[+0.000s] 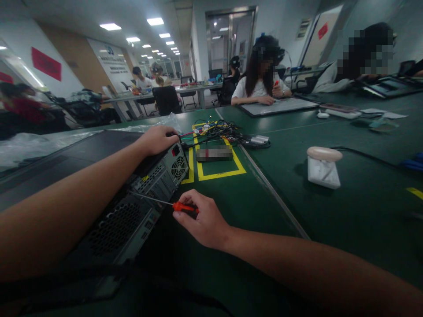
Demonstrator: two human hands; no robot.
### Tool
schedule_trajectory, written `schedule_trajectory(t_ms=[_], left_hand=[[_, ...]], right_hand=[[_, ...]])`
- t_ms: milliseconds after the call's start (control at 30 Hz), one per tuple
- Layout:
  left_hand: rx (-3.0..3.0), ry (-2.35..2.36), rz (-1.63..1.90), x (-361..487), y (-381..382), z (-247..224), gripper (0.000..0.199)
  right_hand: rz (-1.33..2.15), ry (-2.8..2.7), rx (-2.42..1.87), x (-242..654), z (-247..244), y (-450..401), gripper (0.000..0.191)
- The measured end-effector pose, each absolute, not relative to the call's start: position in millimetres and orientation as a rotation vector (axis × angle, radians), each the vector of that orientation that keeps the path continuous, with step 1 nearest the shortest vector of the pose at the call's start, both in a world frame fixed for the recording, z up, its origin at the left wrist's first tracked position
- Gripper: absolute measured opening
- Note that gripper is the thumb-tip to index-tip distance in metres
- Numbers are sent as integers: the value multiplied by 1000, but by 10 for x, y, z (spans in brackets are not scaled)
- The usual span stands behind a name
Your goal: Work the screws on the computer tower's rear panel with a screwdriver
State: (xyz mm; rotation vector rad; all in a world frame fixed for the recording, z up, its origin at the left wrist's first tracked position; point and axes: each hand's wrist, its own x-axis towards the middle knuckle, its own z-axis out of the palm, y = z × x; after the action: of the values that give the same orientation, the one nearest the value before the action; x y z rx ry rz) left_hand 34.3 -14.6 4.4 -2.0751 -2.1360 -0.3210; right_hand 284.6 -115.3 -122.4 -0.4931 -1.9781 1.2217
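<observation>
Head-level view, forward and down

R hand [206,222] holds screwdriver [185,208] at PC case [155,176] rear.

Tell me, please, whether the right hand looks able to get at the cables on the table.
Probably yes: the cables lie uncovered ahead of the right hand, and the dark block in between looks low enough to pass over. The screwdriver it holds would likely hamper grasping.
</observation>
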Motion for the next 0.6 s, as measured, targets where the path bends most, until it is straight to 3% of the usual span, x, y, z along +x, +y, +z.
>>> schedule_trajectory(t_ms=[600], left_hand=[[-2111, -2126, -317, 331, -141, 47, 55]], right_hand=[[1235, -1953, -445, 2846, -1251, -1158, 18]])
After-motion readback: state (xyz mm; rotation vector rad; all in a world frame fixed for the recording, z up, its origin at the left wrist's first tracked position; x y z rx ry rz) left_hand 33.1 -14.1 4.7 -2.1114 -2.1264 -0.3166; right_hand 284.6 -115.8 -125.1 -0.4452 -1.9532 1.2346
